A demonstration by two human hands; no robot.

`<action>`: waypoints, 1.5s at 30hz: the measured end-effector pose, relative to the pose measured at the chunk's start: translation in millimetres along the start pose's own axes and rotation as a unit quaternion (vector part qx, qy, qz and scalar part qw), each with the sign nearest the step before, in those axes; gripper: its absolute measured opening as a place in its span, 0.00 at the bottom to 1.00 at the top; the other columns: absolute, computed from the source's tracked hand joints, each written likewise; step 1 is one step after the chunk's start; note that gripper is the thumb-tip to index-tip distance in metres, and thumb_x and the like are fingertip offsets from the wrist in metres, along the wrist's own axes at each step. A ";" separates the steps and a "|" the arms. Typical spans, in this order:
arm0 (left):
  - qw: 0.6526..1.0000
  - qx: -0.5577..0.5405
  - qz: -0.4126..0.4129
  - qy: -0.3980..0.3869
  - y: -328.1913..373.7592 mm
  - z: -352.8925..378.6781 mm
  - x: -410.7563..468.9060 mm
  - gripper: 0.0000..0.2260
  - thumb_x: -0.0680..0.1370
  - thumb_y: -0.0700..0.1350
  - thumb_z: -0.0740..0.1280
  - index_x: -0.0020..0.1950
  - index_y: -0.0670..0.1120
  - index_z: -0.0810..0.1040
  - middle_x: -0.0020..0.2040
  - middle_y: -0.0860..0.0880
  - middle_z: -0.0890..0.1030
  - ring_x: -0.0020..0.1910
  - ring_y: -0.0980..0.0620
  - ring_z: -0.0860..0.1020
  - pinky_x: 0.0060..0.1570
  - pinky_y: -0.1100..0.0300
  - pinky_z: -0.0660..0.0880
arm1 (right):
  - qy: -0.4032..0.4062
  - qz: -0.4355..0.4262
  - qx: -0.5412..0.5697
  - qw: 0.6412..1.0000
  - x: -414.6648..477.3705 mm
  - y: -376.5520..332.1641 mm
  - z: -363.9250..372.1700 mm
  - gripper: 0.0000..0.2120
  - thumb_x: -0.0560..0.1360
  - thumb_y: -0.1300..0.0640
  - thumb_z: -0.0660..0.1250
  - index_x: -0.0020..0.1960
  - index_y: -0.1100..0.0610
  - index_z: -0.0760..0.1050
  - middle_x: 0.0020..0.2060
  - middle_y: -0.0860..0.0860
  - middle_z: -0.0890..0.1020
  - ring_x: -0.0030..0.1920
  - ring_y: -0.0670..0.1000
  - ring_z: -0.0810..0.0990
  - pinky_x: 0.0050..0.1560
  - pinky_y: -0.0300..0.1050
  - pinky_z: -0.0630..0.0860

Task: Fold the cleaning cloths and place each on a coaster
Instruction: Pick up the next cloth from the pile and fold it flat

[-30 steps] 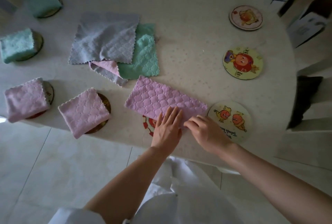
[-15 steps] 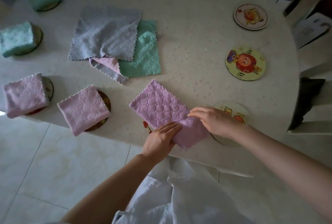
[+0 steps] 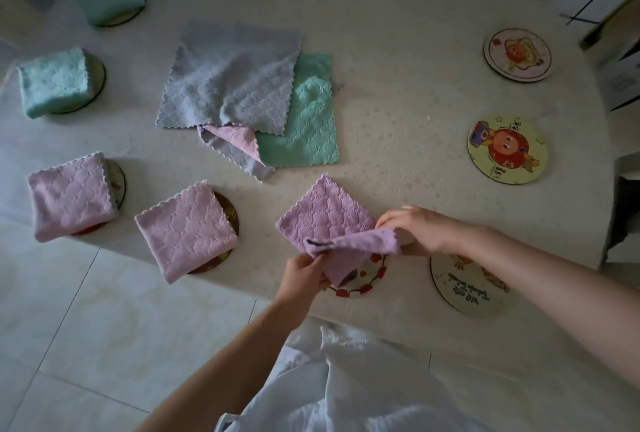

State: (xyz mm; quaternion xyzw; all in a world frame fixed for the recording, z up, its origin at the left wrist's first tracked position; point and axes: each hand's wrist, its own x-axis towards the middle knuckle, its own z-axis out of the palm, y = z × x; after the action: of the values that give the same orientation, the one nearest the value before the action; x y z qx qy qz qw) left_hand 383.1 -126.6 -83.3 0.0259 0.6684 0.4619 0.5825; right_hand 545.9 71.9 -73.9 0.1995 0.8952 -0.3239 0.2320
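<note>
pink cloth (image 3: 325, 220) is found at the near edge of the desk (image 3: 398, 112), half folded and lying partly over a red-patterned coaster (image 3: 369, 277). its near end is lifted off the desk. the far end lies flat, pointing away and to the left.

left hand (image 3: 303, 270) is pinched on the near-left corner of the lifted end. right hand (image 3: 415, 229) is pinched on the right corner, fingers curled over the edge. the hands are held apart, with the raised edge stretched between them.

long axis of the cloth is judged to run from the hands diagonally away to the far left. the flat end lies beyond both hands, so the coming fold is likely to be carried forward and leftward over it. the right hand is placed nearer the flat part. the left hand is placed nearer the coaster, just beside it.

a second coaster (image 3: 464, 293) is noted just to the right, partly hidden by the right forearm. a pale coaster (image 3: 517, 55) and a yellow coaster (image 3: 507, 149) are seen bare at the far right.

four folded cloths (image 3: 187, 227) are already set on coasters at the left. a grey cloth (image 3: 232, 78) and a green cloth (image 3: 308, 133) are seen unfolded, overlapping mid-desk. the task is judged about half done.
</note>
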 end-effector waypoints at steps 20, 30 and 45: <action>0.981 0.167 0.035 0.098 55.6 -63.2 54.5 0.03 0.72 0.36 0.73 0.43 0.40 0.79 0.44 0.40 0.83 0.41 0.44 0.84 0.44 0.49 0.82 | 0.213 0.163 0.160 0.950 80.9 -57.5 -1.0 0.09 0.79 0.51 0.59 0.49 0.57 0.66 0.35 0.53 0.77 0.34 0.54 0.76 0.35 0.49 0.72; 0.949 0.289 0.089 0.087 63.9 -68.2 60.6 0.04 0.72 0.38 0.73 0.40 0.43 0.78 0.35 0.46 0.82 0.34 0.47 0.83 0.40 0.50 0.82 | 0.248 0.174 0.029 0.952 102.7 -61.0 0.2 0.11 0.81 0.48 0.53 0.49 0.56 0.61 0.28 0.47 0.70 0.25 0.49 0.69 0.23 0.41 0.59; 0.814 0.549 0.178 0.071 73.6 -66.9 65.8 0.13 0.75 0.51 0.69 0.56 0.47 0.73 0.51 0.51 0.74 0.44 0.52 0.76 0.42 0.56 0.78 | 0.324 0.247 -0.066 0.911 92.5 -60.6 12.1 0.15 0.78 0.43 0.58 0.51 0.56 0.67 0.40 0.52 0.78 0.35 0.53 0.75 0.27 0.43 0.72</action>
State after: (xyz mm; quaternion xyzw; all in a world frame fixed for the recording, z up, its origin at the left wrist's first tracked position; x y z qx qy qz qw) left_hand 271.2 -86.0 -92.3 0.4265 0.8342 0.1147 0.3302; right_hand 443.4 39.8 -103.0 0.4930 0.8625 -0.1137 0.0141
